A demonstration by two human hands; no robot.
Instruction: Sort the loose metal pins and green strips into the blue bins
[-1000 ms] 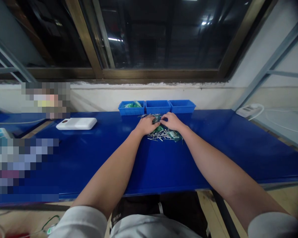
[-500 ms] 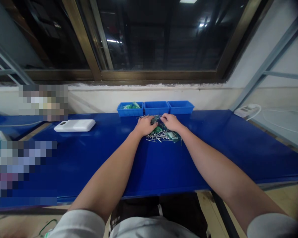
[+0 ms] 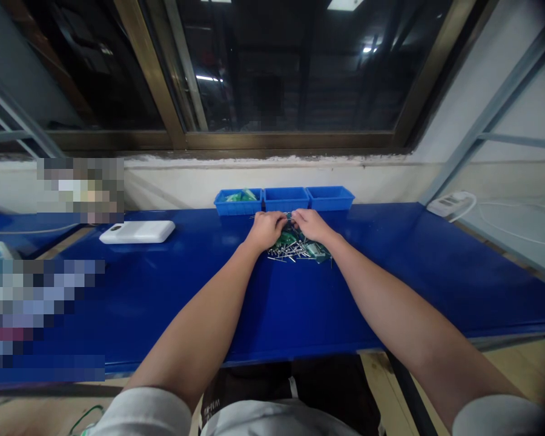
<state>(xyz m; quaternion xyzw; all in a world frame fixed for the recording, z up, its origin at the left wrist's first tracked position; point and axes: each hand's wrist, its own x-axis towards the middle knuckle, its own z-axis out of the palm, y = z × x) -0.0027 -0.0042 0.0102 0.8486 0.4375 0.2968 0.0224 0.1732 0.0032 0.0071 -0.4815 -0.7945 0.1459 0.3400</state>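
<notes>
A pile of metal pins or screws (image 3: 290, 249) mixed with green packets (image 3: 317, 250) lies on the blue table. At the pile's far left side is my left hand (image 3: 269, 229), its fingers curled together around something I cannot make out. My right hand (image 3: 309, 223) is over the far right part, fingertips pinched close to the left hand's. Whatever is between the fingertips is too small to name. Just beyond the hands stand three blue bins in a row: the left bin (image 3: 238, 208) holds green packets, while the middle bin (image 3: 286, 204) and right bin (image 3: 330, 203) show none.
A white device (image 3: 137, 232) lies on the blue table (image 3: 172, 284) at the left. At the far right edge is a white power strip (image 3: 449, 204) with a cable. Metal frames rise at both sides, and a window is behind the bins.
My left hand's fingers have curled in and moved slightly right, nearer the right hand. My right hand has shifted a little left, with its fingertips drawn together.
</notes>
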